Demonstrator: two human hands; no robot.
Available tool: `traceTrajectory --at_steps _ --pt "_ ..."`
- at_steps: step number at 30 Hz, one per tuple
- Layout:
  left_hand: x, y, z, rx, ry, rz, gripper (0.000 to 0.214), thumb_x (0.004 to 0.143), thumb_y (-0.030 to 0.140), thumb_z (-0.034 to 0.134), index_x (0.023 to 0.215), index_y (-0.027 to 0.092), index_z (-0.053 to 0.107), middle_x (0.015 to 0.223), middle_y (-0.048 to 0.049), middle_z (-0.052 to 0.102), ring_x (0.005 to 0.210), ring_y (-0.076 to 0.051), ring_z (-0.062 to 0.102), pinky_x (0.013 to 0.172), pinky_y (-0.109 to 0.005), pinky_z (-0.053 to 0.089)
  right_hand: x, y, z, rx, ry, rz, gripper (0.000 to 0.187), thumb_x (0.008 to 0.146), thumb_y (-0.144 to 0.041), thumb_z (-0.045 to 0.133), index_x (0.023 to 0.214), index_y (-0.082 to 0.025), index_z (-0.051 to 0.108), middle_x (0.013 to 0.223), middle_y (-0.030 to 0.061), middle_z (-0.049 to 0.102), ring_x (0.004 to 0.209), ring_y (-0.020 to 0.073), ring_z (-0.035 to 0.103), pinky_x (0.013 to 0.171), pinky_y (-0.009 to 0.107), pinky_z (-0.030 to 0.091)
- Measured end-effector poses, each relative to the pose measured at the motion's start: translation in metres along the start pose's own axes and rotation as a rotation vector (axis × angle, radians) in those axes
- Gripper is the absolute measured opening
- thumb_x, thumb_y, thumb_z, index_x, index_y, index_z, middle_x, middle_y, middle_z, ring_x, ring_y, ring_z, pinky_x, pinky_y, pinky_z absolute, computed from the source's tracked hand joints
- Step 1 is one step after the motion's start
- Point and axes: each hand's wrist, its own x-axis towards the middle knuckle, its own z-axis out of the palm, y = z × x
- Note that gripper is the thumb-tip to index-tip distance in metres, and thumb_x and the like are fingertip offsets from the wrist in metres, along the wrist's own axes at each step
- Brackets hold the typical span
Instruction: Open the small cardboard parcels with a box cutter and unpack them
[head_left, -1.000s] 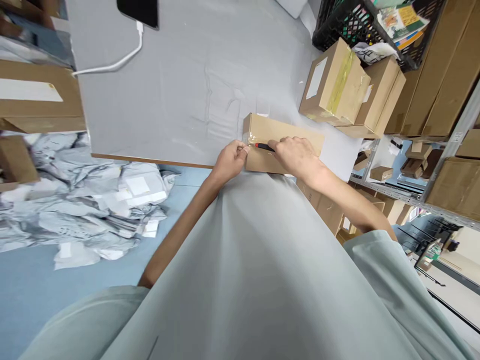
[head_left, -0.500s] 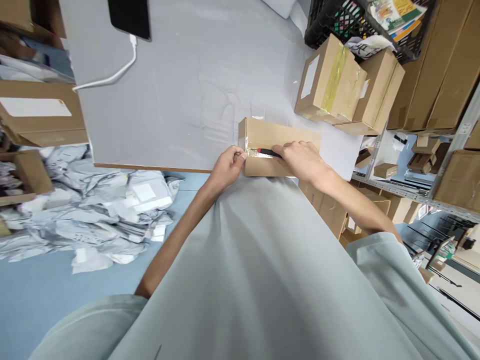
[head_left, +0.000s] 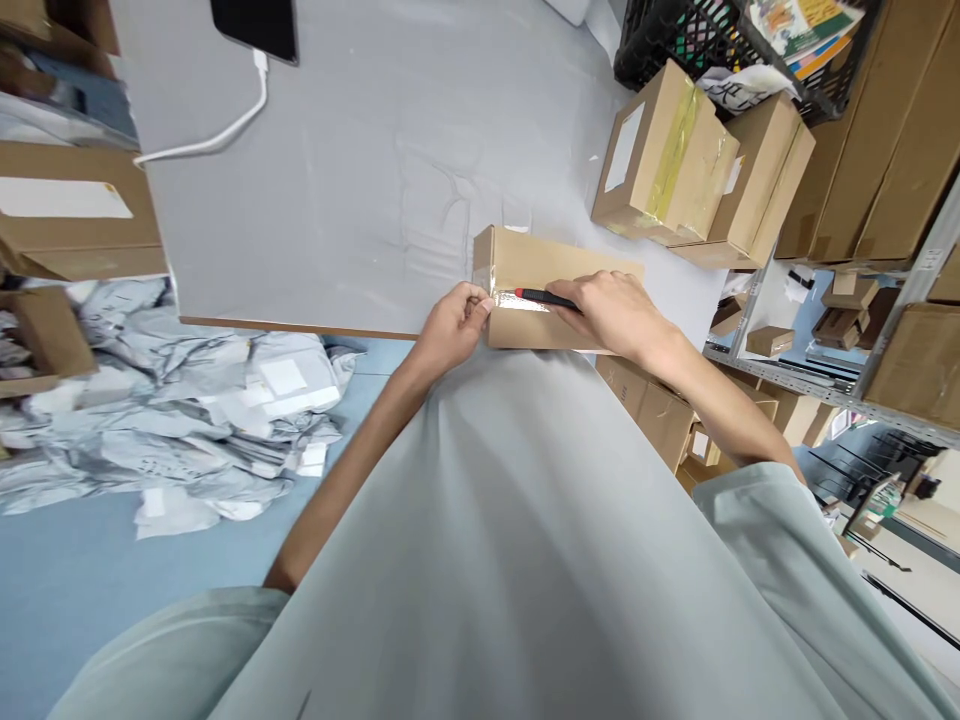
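With worktop (head_left: 337, 200) edge under its near side, the box (head_left: 559, 268) is clamped at its left end by the left hand (head_left: 450, 332), cutter (head_left: 541, 297) gripped in the right hand (head_left: 611, 312) on its taped top, tip toward the left fingers, which are likely nicked if a slip is made.
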Motion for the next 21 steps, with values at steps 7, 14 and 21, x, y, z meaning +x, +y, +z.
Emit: traceTrajectory --at_steps 7,14,21 --pt "0.001 -0.005 0.001 -0.031 0.006 0.021 0.016 0.104 0.04 0.062 0.1 0.024 0.061 0.08 0.0002 0.059 0.074 -0.019 0.054 0.068 -0.033 0.047 0.005 -0.009 -0.002 0.003 0.007 -0.022 0.038 0.119 -0.03 0.05 0.146 -0.023 0.076 0.12 0.0158 0.086 0.103 0.0304 0.076 0.08 0.035 0.037" --pt "0.002 -0.008 0.003 -0.057 0.01 0.015 0.02 0.103 0.044 0.065 0.099 0.025 0.06 0.082 -0.0001 0.061 0.078 -0.02 0.059 0.074 -0.034 0.05 0.011 -0.009 0.0 -0.022 -0.016 0.005 0.037 0.12 -0.034 0.051 0.144 -0.023 0.077 0.121 0.0171 0.086 0.103 0.0311 0.077 0.081 0.035 0.039" --pt "0.003 -0.001 0.001 -0.042 0.01 -0.023 0.019 0.102 0.043 0.064 0.098 0.026 0.058 0.079 0.0003 0.059 0.078 -0.021 0.06 0.073 -0.034 0.05 0.012 -0.013 -0.004 -0.054 -0.038 0.032 0.04 0.12 -0.036 0.047 0.142 -0.023 0.077 0.121 0.0182 0.086 0.107 0.0329 0.077 0.081 0.036 0.04"
